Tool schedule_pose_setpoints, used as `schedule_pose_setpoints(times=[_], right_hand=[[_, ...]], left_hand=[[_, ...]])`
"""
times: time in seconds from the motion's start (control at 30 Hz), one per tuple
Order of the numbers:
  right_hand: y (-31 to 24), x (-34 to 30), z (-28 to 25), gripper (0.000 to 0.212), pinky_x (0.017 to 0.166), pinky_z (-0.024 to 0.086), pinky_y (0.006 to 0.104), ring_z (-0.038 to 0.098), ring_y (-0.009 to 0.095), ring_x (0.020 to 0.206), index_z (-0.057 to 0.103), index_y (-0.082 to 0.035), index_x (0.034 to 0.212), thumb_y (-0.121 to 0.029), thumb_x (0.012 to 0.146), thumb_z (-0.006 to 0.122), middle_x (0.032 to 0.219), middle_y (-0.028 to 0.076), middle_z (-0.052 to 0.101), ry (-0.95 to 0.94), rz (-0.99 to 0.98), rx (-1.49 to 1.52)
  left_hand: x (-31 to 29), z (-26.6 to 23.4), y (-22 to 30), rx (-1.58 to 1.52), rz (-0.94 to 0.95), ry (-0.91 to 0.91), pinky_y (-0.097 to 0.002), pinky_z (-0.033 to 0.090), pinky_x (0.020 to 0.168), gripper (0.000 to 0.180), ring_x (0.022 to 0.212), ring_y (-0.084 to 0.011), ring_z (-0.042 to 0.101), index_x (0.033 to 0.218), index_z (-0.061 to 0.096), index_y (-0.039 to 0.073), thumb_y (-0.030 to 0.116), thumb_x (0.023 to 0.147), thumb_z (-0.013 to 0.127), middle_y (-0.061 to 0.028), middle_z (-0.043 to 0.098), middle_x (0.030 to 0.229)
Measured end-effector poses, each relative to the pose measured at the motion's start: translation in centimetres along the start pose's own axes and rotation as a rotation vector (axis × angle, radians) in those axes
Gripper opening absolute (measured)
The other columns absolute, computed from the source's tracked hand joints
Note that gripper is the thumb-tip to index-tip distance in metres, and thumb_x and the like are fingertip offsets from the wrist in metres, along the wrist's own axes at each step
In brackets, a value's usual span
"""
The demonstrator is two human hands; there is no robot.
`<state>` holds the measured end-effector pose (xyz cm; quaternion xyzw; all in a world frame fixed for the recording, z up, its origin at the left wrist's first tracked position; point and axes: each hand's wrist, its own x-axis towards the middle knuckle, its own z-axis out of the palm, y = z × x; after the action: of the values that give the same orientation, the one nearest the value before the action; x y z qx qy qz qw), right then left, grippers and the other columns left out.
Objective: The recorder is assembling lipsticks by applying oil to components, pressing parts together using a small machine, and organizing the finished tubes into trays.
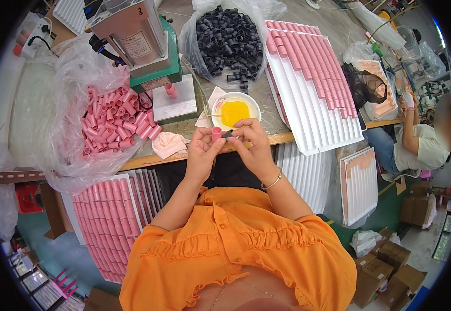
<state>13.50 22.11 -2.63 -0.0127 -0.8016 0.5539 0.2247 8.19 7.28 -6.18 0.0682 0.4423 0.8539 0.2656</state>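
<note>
At the table's front edge, my left hand (202, 151) grips a short pink plastic tube (216, 133), held nearly upright. Close beside it, the fingers of my right hand (255, 147) pinch a small black plastic fitting (227, 134). The two parts are side by side; whether they touch I cannot tell. Just beyond my hands is a white bowl (255, 106) of thick yellow liquid (236, 113), with a thin stick at its left rim. Loose pink tubes (112, 116) lie heaped in clear plastic at the left. A bag of black fittings (229, 41) sits farther back.
A green and silver press (155, 57) stands at the back left, a pink tube on its plate. A white ribbed tray (313, 114) with rows of pink tubes lies at the right. Crumpled pink cloth (169, 144) is near my left hand. Another person (417, 137) sits far right.
</note>
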Motion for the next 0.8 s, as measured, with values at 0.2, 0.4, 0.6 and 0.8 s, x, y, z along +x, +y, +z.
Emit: schedule_pose_setpoints(times=[0.2,0.4,0.6,0.8], right_hand=[[3.3,3.4,-2.5,0.013,0.073,0.037,0.0384,0.054,0.023,0.084,0.07,-0.012,0.082,-0.015,0.07,0.077,0.101,0.004,0.059,-0.017,-0.242,-0.589],[4.9,3.7,-2.1,0.01,0.074,0.039,0.0384,0.053,0.023,0.084,0.074,-0.015,0.079,-0.016,0.07,0.077,0.098,0.003,0.059,-0.112,-0.317,-0.816],[0.5,2.3,-3.3,0.01,0.079,0.04,0.0397,0.056,0.025,0.091,0.074,-0.014,0.08,-0.015,0.071,0.077,0.098,0.004,0.06,0.021,-0.098,-0.056],[-0.3,0.7,-5.5,0.012,0.083,0.037,0.0414,0.057,0.024,0.093,0.072,-0.015,0.082,-0.016,0.071,0.076,0.101,0.005,0.06,0.041,-0.251,-0.437]], left_hand=[[0.3,-2.8,1.7,0.508,0.16,0.08,-0.0228,0.051,0.073,0.027,0.097,-0.0104,0.062,0.117,0.057,0.002,0.003,0.09,0.065,-0.0041,0.064,0.111],[0.5,-2.4,1.8,0.616,0.172,0.062,-0.0198,0.05,0.071,0.031,0.093,-0.0089,0.063,0.118,0.059,0.001,0.001,0.088,0.066,-0.0033,0.065,0.108],[0.8,0.4,2.0,0.805,0.186,0.037,-0.0183,0.05,0.069,0.028,0.09,-0.008,0.061,0.109,0.065,0.0,-0.004,0.082,0.07,-0.0041,0.063,0.102],[1.4,3.4,0.2,0.859,0.299,-0.07,-0.0222,0.051,0.07,0.026,0.087,-0.0118,0.062,0.108,0.066,-0.001,-0.003,0.082,0.07,-0.0061,0.063,0.1]])
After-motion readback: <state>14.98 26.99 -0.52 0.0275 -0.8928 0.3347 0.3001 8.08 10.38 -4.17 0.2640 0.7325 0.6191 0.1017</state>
